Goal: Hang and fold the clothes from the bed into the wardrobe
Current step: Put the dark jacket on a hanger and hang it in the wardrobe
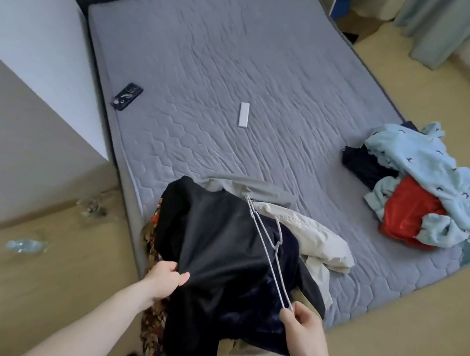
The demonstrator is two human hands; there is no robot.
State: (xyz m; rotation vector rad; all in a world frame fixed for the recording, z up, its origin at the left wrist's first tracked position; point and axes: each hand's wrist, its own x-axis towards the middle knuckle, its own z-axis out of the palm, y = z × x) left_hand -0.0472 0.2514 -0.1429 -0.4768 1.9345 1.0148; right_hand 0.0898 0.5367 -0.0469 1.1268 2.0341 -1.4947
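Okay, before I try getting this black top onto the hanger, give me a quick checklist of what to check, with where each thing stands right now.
1. Left hand has a grip on the black garment: ok, fingers pinch a fold of the fabric.
2. Right hand has a grip on the wire hanger: ok, held at one end.
3. Hanger inside the garment: not ok, it lies on top of the fabric.
4. Neck opening found: cannot tell, the garment is bunched.
5. Garment free of the pile: not ok, it drapes over the cream garment and others at the bed edge.
6. Hanger hook free of snags: cannot tell.
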